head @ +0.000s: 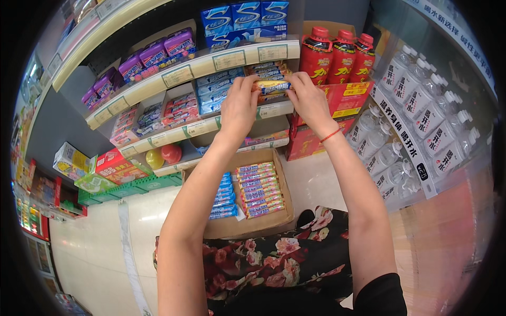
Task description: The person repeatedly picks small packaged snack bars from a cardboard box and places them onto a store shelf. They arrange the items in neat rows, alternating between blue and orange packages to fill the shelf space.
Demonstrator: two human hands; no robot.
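Both hands meet at the middle shop shelf, at a stack of yellow-orange candy rolls. My left hand [242, 104] and my right hand [312, 98] grip opposite ends of one yellow candy roll [273, 85], which lies level between them. More rolls of the same kind [267, 70] sit behind it in their slot. Directly left of my left hand is a stack of blue candy rolls [211, 94]. Below my arms, an open cardboard box [253, 228] on the floor holds multicoloured candy rolls [261, 189] and blue candy rolls [224, 197], partly hidden by my left forearm.
Red bottles [317, 51] stand on red cartons [344, 102] to the right. Beyond them, a rack holds clear water bottles [419, 102]. Purple gum tubs [142, 59] and blue gum packs [217, 21] fill the upper shelf. Its price rail [229, 59] overhangs the hands.
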